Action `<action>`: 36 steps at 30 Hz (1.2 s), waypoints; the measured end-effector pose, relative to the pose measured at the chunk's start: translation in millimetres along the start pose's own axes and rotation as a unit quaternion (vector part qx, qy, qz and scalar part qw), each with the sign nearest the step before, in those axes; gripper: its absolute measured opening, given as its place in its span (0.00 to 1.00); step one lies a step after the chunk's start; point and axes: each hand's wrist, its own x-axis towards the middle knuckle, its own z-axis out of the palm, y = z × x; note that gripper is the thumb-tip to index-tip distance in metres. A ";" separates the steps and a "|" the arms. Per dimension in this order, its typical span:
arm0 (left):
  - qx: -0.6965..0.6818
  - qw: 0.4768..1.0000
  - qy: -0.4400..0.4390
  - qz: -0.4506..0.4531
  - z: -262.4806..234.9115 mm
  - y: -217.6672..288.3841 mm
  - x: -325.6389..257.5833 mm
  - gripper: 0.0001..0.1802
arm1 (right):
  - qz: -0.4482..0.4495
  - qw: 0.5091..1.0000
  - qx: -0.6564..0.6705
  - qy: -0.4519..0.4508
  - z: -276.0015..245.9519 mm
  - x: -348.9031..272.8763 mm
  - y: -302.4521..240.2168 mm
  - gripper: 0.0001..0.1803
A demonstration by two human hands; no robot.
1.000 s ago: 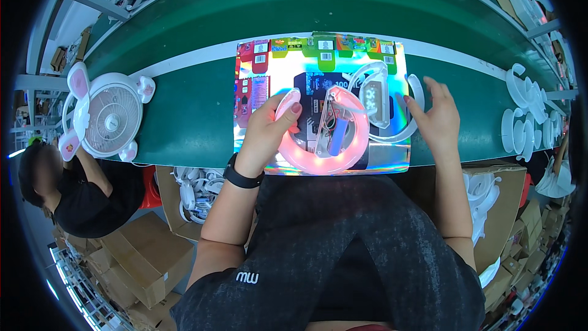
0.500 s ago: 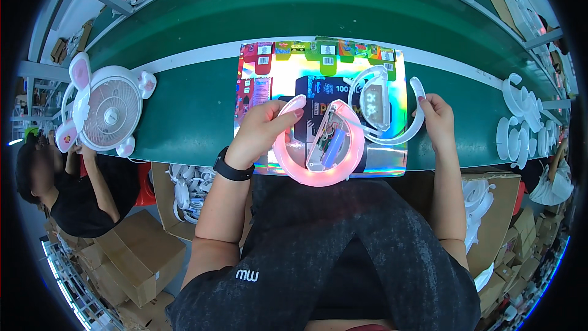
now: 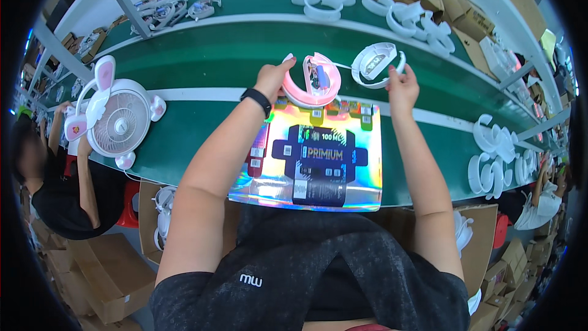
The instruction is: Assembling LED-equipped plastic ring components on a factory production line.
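My left hand [image 3: 274,79] is closed on the side of a pink-glowing, ring-shaped plastic housing [image 3: 310,99]. Inside its open middle sit wires, a small circuit and a blue cylindrical battery [image 3: 323,77]. My right hand [image 3: 403,90] pinches the right edge of a matching white ring-shaped shell [image 3: 361,77], which has a pale panel inside. A thin link joins the two parts across the gap. Both are held out over the far edge of a shiny printed packaging sheet [image 3: 367,187] that lies on the green bench [image 3: 190,141].
A white rabbit-eared fan [image 3: 119,127] stands at the left, with a co-worker [image 3: 67,202] beyond it. White curved shells [image 3: 490,168] lie at the right, and more shells [image 3: 321,0] rest on the back shelf. Cardboard boxes [image 3: 110,270] stand below the bench.
Both hands have moved forward, away from me, carrying the glowing housing and white shell from over the sheet's middle to beyond its far edge. The view has tilted up, showing more back shelf.
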 end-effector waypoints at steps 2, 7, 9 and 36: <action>-0.069 0.997 0.035 -0.010 21.8 -2.4 20.7 0.26 | -0.103 0.979 -0.173 -0.001 21.4 -0.6 -22.7 0.29; -0.065 0.995 0.069 0.023 43.2 -45.7 83.4 0.29 | -0.379 0.849 -0.339 -0.146 79.1 -18.7 -37.7 0.24; -0.001 0.999 0.048 -0.010 73.9 -39.0 70.0 0.39 | -0.373 0.827 -0.379 -0.183 74.2 -20.8 -29.4 0.22; 0.475 0.824 -0.175 0.254 -112.7 -238.6 -211.1 0.20 | -0.289 0.849 -0.367 -0.247 -53.0 -112.5 14.0 0.17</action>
